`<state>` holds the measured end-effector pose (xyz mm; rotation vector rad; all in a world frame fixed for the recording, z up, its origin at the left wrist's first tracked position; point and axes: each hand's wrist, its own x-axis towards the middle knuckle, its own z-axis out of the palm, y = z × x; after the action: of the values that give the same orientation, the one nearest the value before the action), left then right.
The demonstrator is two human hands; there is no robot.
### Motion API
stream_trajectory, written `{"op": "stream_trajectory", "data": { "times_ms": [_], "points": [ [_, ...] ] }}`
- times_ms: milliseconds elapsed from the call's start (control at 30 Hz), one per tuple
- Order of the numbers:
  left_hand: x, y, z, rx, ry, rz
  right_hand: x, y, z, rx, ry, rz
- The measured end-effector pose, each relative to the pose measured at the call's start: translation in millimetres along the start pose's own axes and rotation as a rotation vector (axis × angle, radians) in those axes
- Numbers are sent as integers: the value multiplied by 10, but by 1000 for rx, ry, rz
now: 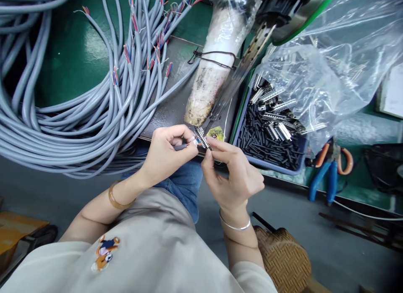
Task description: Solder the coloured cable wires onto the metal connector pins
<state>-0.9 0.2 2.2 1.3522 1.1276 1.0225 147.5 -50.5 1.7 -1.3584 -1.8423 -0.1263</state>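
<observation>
Blue-handled pliers [332, 181] lie beside an orange-handled tool [345, 161] on the front edge of the green table [75, 70]; below that edge stands a brown woven-patterned seat [285, 259].

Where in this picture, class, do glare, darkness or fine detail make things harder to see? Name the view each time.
Head view: a pale reflection brightens part of the green tabletop; head view: glare streaks the clear plastic bag; head view: the black object at the right edge shows little detail; head view: the pins of the connector are too small to count.

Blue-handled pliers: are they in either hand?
No, the pliers lie beside the bin; the left hand and right hand are at the connector.
</observation>
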Motion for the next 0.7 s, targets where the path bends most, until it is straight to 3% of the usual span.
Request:
{"op": "stream_trajectory", "data": {
  "times_ms": [100, 233, 300, 400, 567, 700],
  "points": [
    [-59, -8, -12, 44, -79, 88, -8, 36, -83, 46, 18, 119],
    [-169, -7, -40, 147, -244, 340, 46, 68, -252, 213, -228, 304],
    [-218, -20, -61, 164, -276, 385, 69, 64, -310, 301, -295, 323],
    [-265, -39, -103, 67, -234, 286, 38, 43, -319, 345, -182, 242],
    [-284, -31, -176, -324, -234, 48, -180, 26, -157, 236, 109, -1],
    [-305, -41, -205, -405, -265, 38, -290, 5, -2, 396, 274, 72]
  ]
}}
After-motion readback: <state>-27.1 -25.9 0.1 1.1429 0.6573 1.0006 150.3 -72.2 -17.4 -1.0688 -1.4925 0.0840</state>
